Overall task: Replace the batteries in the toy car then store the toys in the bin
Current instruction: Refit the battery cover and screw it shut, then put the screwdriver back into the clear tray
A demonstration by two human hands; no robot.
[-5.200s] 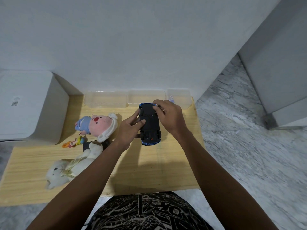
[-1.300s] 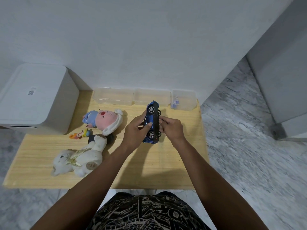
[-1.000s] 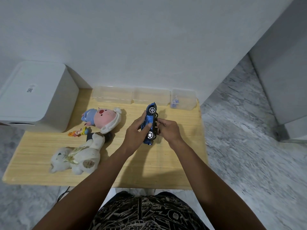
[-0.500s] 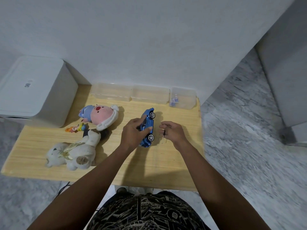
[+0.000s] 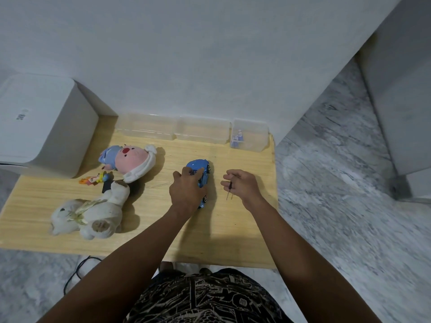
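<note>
The blue toy car [image 5: 202, 173] stands on its wheels on the wooden table [image 5: 151, 220], roof up. My left hand [image 5: 186, 192] grips it from above, covering its near half. My right hand [image 5: 242, 185] is a little to the car's right and pinches a small dark screwdriver [image 5: 229, 191], tip pointing down at the table. A pink and blue plush [image 5: 130, 159] and a white plush bear [image 5: 91, 215] lie at the left of the table. A small orange and yellow figure [image 5: 94, 179] lies between them.
A white lidded bin [image 5: 39, 127] stands at the table's left end. Three clear plastic boxes [image 5: 200, 131] line the wall; the right one [image 5: 249, 135] holds small blue-white items. A dark flat object [image 5: 107, 186] lies partly under the bear. Marble floor is to the right.
The car was turned from upside down, through its side, onto its wheels and set on the table. My right hand has let go of it and moved right with the screwdriver.
</note>
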